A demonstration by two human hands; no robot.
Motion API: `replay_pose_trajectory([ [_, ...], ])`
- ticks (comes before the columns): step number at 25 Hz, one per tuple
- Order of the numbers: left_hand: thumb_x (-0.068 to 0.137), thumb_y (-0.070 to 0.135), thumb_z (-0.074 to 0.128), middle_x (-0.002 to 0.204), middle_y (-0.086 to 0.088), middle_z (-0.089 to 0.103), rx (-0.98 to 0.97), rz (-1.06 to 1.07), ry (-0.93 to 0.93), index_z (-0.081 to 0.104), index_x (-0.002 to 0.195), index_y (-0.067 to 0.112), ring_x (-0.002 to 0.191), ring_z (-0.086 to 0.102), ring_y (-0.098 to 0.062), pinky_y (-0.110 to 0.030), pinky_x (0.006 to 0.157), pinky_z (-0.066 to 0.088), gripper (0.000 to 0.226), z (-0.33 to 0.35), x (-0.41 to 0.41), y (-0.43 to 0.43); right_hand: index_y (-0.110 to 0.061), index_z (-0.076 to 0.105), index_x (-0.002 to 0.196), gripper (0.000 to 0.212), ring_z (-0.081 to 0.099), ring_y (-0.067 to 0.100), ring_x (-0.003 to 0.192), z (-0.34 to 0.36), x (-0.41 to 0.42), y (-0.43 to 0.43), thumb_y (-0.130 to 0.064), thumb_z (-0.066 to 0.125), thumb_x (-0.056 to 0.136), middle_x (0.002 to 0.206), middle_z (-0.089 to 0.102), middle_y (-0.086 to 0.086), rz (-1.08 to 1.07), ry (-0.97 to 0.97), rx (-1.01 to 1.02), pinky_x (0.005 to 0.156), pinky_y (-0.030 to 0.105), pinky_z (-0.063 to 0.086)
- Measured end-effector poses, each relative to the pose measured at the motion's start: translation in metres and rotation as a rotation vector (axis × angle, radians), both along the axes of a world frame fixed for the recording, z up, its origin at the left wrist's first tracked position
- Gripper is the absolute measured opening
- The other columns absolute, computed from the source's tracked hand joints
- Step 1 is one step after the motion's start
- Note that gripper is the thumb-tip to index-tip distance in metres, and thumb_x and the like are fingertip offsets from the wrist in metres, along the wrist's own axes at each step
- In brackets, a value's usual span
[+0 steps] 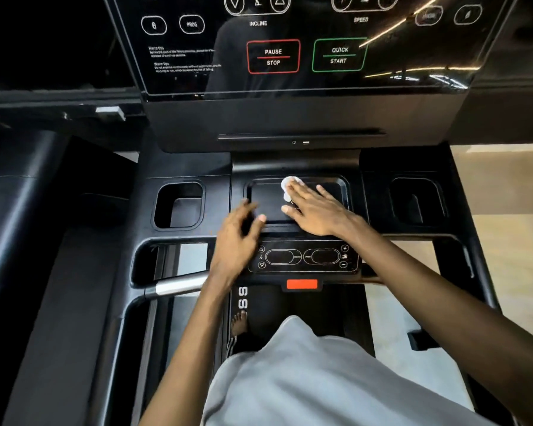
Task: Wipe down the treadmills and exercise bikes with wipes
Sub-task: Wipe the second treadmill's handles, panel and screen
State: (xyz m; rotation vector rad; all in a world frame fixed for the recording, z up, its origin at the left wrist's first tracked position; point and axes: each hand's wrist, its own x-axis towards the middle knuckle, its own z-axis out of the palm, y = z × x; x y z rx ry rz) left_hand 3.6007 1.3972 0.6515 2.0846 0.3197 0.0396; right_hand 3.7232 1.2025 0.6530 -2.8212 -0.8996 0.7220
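Black treadmill console (185, 167) up front: right hand (314, 210) lies flat, fingers spread, pressing the white wipe (287, 183) into the middle tray (268, 195); left hand (237, 238), blurred, hovers loose-fingered, holding nothing.

A smooth tan floor (490, 192) shows on the right side, past the black treadmill (185, 167). 1 small black block (420, 339) sits on that floor, lower down. A loose grey cloth shirt (305, 379) fills the bottom middle. 1 bare foot (239, 324) peeks out just left of the shirt.
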Motion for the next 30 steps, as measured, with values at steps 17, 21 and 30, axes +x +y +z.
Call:
replay_pose_trajectory([
  [17,0.081,0.076,0.054,0.131,0.013,0.054,0.339,-0.181,0.034,0.066,0.128,0.028,0.126,0.04,-0.012,-0.031,0.109,0.034,0.069,0.01,-0.016,-0.03,-0.018,0.006,0.161,0.068,-0.003,0.011,0.154,-0.013,0.025,-0.052,-0.053,0.023,0.105,0.168,0.0,-0.004,-0.226,-0.188,0.075,0.124,0.045,-0.001],
  [21,0.077,0.076,0.057,0.118,0.013,0.054,0.307,-0.138,0.022,0.065,0.111,0.027,0.116,0.041,-0.01,-0.033,0.105,0.035,0.06,0.011,-0.017,-0.032,-0.014,0.016,0.159,0.061,0.005,0.018,0.155,-0.006,0.02,-0.034,-0.044,0.029,0.108,0.168,0.009,0.003,0.081,-0.12,0.145,0.124,0.048,0.008],
  [30,0.099,0.064,0.038,0.124,0.011,0.061,0.566,-0.228,-0.026,0.064,0.124,0.034,0.121,0.043,-0.017,-0.035,0.098,0.023,0.047,0.011,-0.022,-0.046,-0.031,0.076,0.112,0.027,0.065,0.003,0.113,0.005,0.018,-0.071,-0.019,0.074,0.089,0.119,0.07,-0.017,0.152,0.133,0.4,0.101,0.032,0.05],
])
